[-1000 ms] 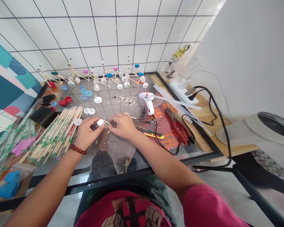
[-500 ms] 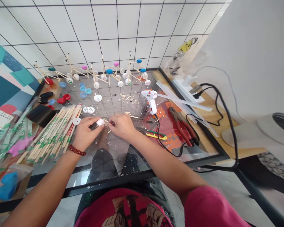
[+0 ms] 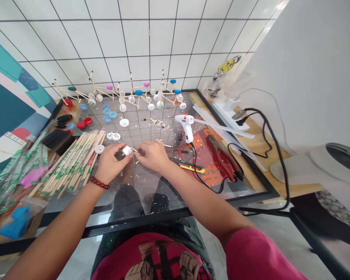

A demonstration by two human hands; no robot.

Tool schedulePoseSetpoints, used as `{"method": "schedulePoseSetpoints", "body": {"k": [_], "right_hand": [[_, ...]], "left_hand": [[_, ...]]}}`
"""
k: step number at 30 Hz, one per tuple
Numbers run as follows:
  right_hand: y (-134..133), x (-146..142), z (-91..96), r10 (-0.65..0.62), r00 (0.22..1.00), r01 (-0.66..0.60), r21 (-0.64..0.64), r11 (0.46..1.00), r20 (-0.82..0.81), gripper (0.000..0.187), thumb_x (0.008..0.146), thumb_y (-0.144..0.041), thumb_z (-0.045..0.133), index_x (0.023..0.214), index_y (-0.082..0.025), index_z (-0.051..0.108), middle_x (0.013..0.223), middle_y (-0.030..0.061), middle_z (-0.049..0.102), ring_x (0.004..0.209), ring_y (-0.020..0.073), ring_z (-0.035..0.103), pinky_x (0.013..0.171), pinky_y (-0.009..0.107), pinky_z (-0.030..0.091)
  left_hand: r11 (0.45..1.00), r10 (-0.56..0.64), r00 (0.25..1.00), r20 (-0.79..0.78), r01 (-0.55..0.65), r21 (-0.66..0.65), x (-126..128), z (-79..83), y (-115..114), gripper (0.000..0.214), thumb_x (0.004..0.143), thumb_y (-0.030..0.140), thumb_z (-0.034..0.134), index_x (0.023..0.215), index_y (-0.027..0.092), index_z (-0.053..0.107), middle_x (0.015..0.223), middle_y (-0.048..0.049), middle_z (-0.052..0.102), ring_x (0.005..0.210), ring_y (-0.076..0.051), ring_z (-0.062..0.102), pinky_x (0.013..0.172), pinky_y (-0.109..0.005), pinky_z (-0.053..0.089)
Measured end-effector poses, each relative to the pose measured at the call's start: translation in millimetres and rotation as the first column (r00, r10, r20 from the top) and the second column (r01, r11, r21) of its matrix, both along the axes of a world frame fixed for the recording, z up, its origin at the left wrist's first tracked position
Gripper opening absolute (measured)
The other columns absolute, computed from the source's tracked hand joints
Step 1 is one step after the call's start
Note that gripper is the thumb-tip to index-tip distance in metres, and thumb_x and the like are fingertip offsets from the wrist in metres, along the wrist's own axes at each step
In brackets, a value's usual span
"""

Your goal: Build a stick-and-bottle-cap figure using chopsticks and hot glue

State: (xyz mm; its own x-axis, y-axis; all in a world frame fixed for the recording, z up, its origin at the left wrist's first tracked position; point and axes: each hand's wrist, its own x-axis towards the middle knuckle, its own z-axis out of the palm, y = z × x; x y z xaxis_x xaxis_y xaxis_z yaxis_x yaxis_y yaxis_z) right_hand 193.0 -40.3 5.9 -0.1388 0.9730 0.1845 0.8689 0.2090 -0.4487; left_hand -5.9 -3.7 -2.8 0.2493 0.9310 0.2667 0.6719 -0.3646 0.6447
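My left hand (image 3: 110, 164) pinches a white bottle cap (image 3: 127, 150) just above the glass table (image 3: 151, 186). My right hand (image 3: 152, 154) is closed on a thin wooden stick (image 3: 135, 150) whose tip meets the cap. Both hands sit close together near the table's middle. A pile of wrapped chopsticks (image 3: 72, 161) lies right beside my left hand. A white glue gun (image 3: 186, 125) stands just past my right hand.
Several stick-and-cap models (image 3: 128, 95) line the tiled wall. Loose caps (image 3: 107, 112) lie in front of them. Red pliers (image 3: 223, 157), a yellow-green cutter (image 3: 192, 166), glue sticks (image 3: 221, 126), black cables (image 3: 265, 140) and a power strip (image 3: 230, 111) lie at the right.
The hands keep the same grips on the cap and stick, shifting only slightly with the camera.
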Motion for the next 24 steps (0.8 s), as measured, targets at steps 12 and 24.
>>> {"method": "schedulePoseSetpoints", "body": {"k": [12,24], "right_hand": [[2.9,0.4,-2.1,0.011,0.999,-0.011,0.004,1.000,-0.037,0.015,0.100,-0.022,0.067,0.091,-0.021,0.079,0.094,0.0057,0.081,0.088,0.0209,0.071,0.082,0.032,0.042],[1.7,-0.6,5.5,0.002,1.000,-0.002,-0.021,1.000,-0.002,0.017,0.101,-0.024,0.067,0.092,-0.021,0.081,0.095,0.0071,0.082,0.089,0.0213,0.073,0.082,0.033,0.045]], "left_hand": [[1.000,-0.020,0.999,0.029,0.019,0.003,-2.6,-0.3,1.8,0.039,0.078,0.049,0.075,0.106,0.022,0.084,0.110,-0.0108,0.080,0.113,-0.034,0.073,0.108,-0.051,0.056],[1.000,-0.005,0.999,0.050,0.004,0.003,-0.9,-0.1,-0.9,0.038,0.077,0.050,0.076,0.104,0.024,0.085,0.113,-0.0095,0.082,0.114,-0.034,0.073,0.110,-0.052,0.055]]}}
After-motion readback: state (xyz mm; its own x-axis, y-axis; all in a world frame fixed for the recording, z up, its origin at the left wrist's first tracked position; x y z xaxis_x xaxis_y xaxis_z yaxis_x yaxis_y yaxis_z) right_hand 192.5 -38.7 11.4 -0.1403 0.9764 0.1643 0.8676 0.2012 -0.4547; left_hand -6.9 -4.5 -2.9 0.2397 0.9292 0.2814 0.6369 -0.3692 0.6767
